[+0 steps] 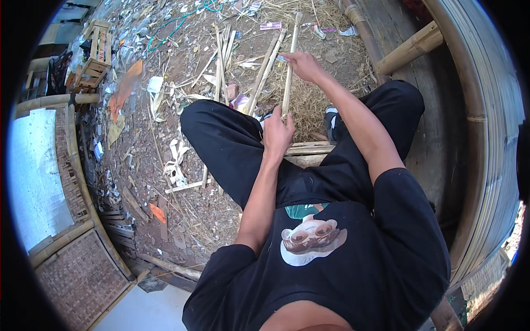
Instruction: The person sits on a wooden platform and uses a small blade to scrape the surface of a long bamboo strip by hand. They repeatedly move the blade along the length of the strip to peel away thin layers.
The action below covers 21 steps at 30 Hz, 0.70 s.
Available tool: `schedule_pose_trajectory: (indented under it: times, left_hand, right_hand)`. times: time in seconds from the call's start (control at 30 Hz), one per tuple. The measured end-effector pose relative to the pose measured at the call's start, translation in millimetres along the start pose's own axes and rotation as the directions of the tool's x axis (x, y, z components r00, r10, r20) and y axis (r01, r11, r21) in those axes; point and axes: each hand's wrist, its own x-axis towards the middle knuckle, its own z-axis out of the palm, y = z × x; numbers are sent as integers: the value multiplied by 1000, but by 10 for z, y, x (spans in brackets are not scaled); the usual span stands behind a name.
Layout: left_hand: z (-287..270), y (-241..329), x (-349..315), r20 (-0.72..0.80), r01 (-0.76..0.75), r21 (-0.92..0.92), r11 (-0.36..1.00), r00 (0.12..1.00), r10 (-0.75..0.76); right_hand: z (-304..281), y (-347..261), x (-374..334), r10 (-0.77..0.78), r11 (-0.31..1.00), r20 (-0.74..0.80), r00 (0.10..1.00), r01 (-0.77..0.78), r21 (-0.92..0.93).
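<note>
Littered dirt yard; left hand [277, 134] and right hand [302, 65] both grip one bamboo strip [289, 77], several split strips [264, 74] already alongside.

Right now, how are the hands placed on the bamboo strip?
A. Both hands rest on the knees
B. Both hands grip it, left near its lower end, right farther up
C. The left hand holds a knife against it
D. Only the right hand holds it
B: the left hand closes around the lower part of the bamboo strip, and the right hand grips it farther up, with more strips lying on the ground beside it.
</note>
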Motion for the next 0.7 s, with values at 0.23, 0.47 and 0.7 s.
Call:
schedule_pose_trajectory:
  times: [0.23, 0.47, 0.7]
  left_hand:
    - [98, -158, 36, -36, -35, 18, 999, 999, 36]
    - [136, -286, 71, -30, -14, 44, 999, 999, 15]
    - [172, -332, 90, -36, -10, 93, 996, 999, 13]
  right_hand:
    - [184, 65, -101, 71, 991, 99, 993, -81, 102]
    - [309, 66, -231, -148, 978, 85, 985, 133, 162]
    - [352, 20, -416, -82, 976, 162, 983, 46, 214]
